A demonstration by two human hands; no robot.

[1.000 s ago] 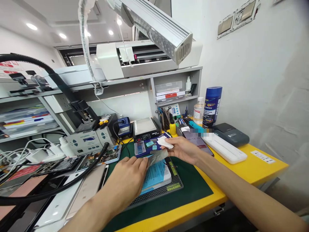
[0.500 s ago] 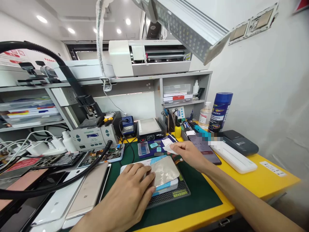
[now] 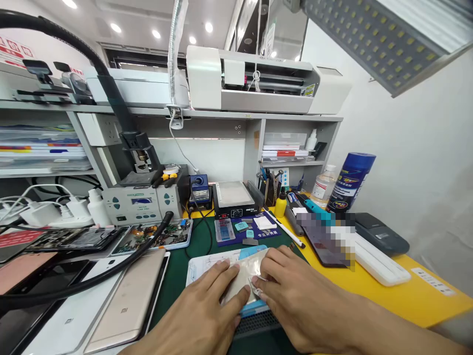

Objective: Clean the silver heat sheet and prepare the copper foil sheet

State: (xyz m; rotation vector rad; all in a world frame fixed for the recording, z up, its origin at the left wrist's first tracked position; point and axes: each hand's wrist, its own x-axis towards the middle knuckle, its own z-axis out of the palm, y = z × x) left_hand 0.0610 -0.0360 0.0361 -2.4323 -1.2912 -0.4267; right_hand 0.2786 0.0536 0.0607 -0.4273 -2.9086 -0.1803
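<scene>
Under both hands [image 3: 221,301], foil pouch [image 3: 246,276] half hidden

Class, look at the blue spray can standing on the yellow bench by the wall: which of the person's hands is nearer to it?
Right. The right hand lies on the silvery sheet, on the side toward the blue spray can. The left hand rests farther away, on the sheet's other side.

A blue can [image 3: 351,181] stands near a clear bottle [image 3: 322,185]. A gold phone [image 3: 127,301] lies flat beside a black hose [image 3: 111,270].
</scene>
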